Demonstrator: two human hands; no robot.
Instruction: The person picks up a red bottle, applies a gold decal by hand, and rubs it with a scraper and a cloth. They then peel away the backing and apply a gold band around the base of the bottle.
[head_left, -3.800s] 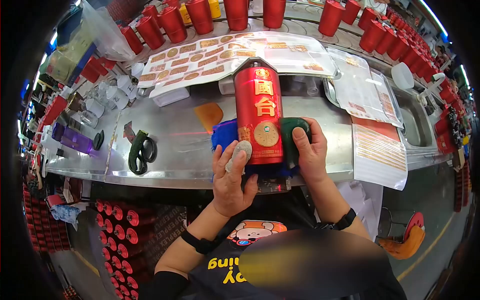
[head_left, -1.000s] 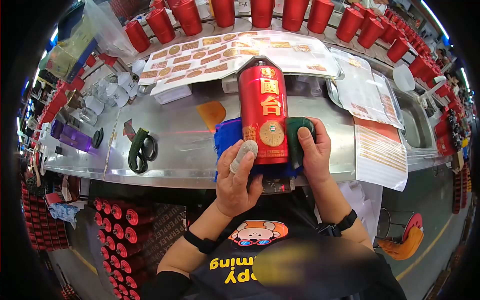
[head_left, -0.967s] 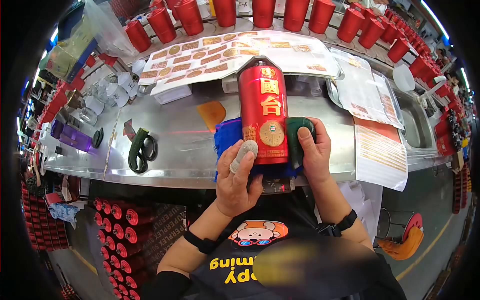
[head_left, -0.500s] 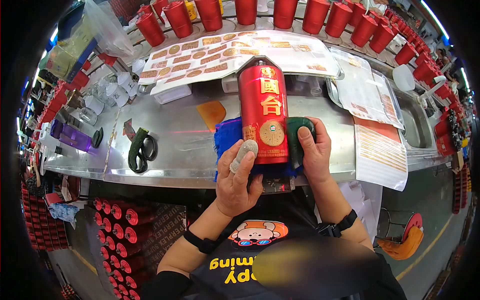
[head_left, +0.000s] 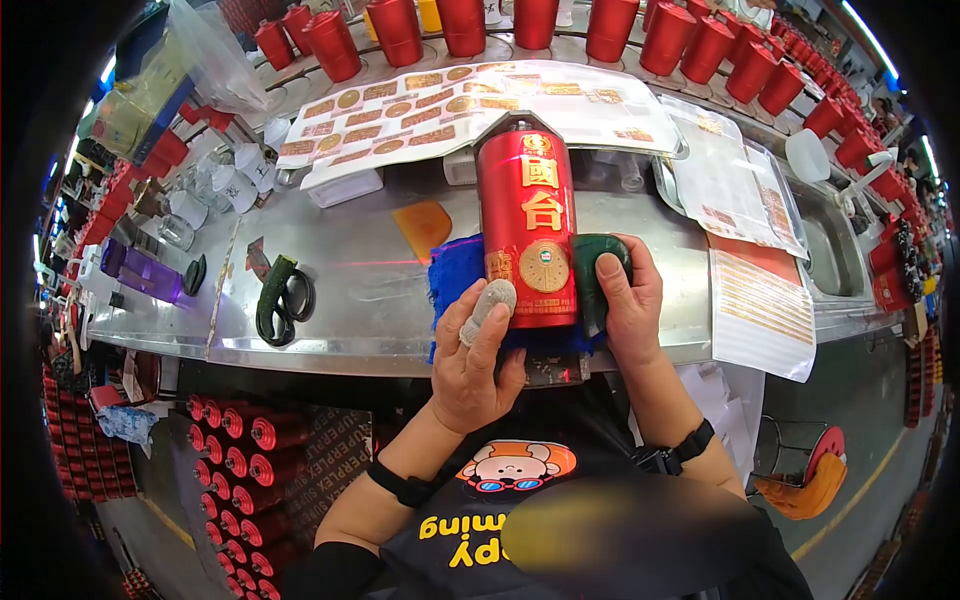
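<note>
A red bottle [head_left: 523, 215] with gold Chinese characters and a round gold emblem lies label up in front of me, its base toward me. Blue cloth [head_left: 455, 275] spreads beneath and beside it. The curled fingers of my left hand [head_left: 472, 375] rest against the bottle's lower left edge, one fingertip wearing a grey finger cot [head_left: 490, 303]. On the other side, my right hand [head_left: 633, 315] is closed round a dark green pad [head_left: 598, 268], the thumb on top, right against the bottle's lower right side. My right palm is partly hidden behind the pad.
Sheets of gold labels [head_left: 400, 118] lie behind the bottle, more sheets [head_left: 762, 310] at the right. An orange scraper [head_left: 425, 228] and a dark green curled piece [head_left: 275, 298] sit to the left. Red bottles [head_left: 463, 25] line the back conveyor; a sink [head_left: 838, 235] is at right.
The red bottles in the back row have shifted along the conveyor. Both hands, the pad and the bottle in front of me look the same.
</note>
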